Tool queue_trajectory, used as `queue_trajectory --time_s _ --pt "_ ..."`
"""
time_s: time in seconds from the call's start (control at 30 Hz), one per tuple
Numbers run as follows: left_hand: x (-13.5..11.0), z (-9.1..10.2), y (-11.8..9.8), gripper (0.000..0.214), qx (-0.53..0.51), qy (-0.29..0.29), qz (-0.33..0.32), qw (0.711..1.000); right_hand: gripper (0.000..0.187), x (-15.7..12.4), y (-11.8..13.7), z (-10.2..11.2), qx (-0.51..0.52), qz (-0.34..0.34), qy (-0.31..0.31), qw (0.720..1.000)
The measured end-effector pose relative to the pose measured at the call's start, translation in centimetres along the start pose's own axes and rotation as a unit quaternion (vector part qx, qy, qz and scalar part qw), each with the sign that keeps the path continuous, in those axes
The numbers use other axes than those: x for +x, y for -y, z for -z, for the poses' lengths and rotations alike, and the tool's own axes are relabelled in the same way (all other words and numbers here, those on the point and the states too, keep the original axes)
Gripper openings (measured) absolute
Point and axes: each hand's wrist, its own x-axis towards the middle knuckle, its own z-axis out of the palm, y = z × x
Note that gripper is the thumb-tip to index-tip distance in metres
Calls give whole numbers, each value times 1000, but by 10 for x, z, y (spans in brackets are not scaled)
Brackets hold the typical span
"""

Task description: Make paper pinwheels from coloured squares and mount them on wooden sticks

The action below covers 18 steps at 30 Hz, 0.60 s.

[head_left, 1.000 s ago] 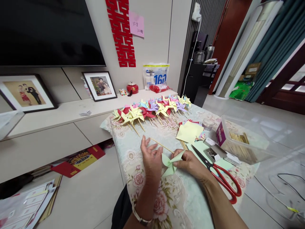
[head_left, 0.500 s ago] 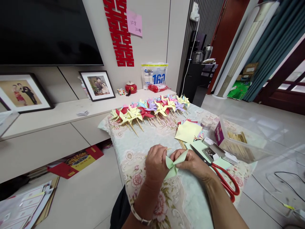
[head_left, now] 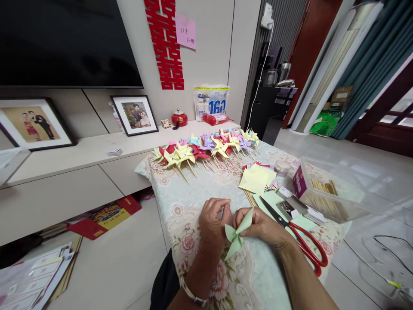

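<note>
Between the fingertips of my right hand [head_left: 263, 226] is a light green paper pinwheel [head_left: 238, 237], its blades folded in to the centre. My left hand [head_left: 213, 219] is just left of it, fingers curled, thumb and forefinger apart from the paper. A small pale tip of a wooden stick [head_left: 230, 201] shows at the left forefinger; the rest of it is hidden. Red-handled scissors [head_left: 298, 234] lie open beside my right forearm, over green paper sheets [head_left: 269, 199]. A small open box of metal fasteners [head_left: 286, 207] is close to the blades.
Finished pinwheels [head_left: 206, 148] on sticks lie in rows at the table's far side. Coloured paper squares [head_left: 257, 178], a round clear container [head_left: 282, 168] and a clear plastic box [head_left: 342, 206] with wooden sticks are to the right. A TV cabinet [head_left: 93, 157] stands behind and left.
My left hand has drawn back left from the pinwheel, and its thumb and forefinger have parted. The right hand keeps the pinwheel, now turned slightly. The view has shifted a little.
</note>
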Motion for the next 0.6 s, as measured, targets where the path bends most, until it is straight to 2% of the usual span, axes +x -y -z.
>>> queue_trajectory --time_s 0.27,0.6 --pt "1 3 -2 20 31 1 -9 999 25 0 -2 2 -7 -10 -7 1000" --pt "-1 0 1 14 -24 -4 20 1000 26 0 -4 3 -11 -1 -7 1000"
